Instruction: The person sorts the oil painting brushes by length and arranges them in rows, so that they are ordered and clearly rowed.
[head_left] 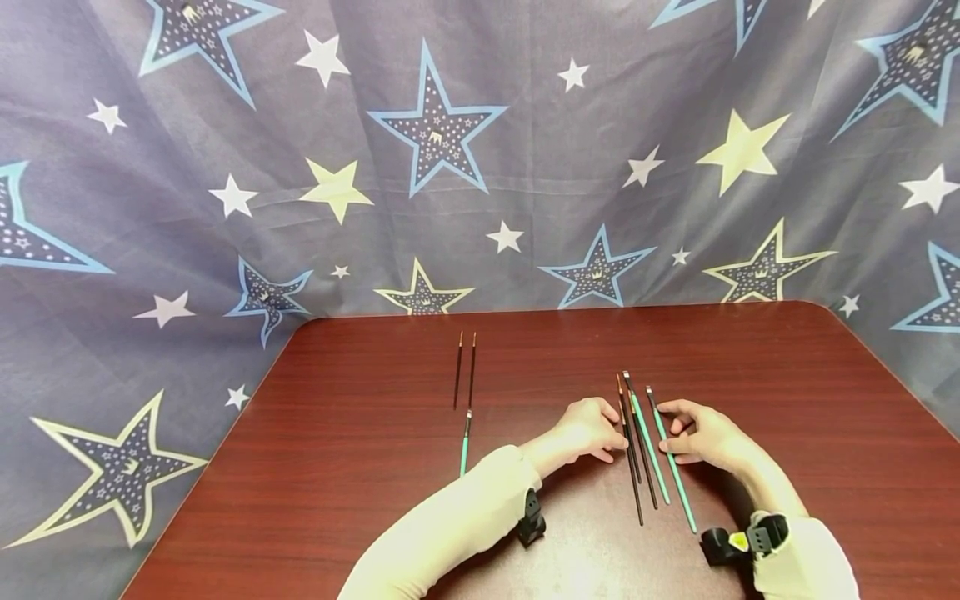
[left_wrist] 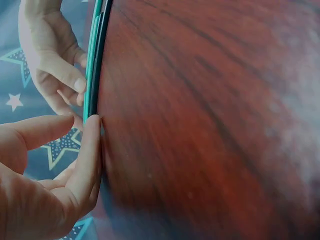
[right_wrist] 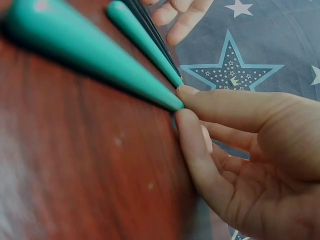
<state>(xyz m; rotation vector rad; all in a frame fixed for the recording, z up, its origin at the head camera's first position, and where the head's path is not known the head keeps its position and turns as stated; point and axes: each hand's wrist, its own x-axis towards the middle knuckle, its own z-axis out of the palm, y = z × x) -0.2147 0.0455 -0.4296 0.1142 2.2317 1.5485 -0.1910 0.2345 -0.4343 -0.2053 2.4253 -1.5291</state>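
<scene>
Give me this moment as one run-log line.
left hand: fingertips at bunched dark paintbrushes | right hand: fingertips on rightmost turquoise paintbrush | apart, left: two slim paintbrushes, another turquoise paintbrush

Studio-like setting: table (head_left: 360, 442), starry curtain (head_left: 517, 204)

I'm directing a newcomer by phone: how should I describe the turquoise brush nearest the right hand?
On the reddish-brown table, find the brush cluster between the left hand and the right hand. The target brush, turquoise-handled, lies at the right hand. It is the rightmost there, separated by a gap from the other turquoise brush.
</scene>
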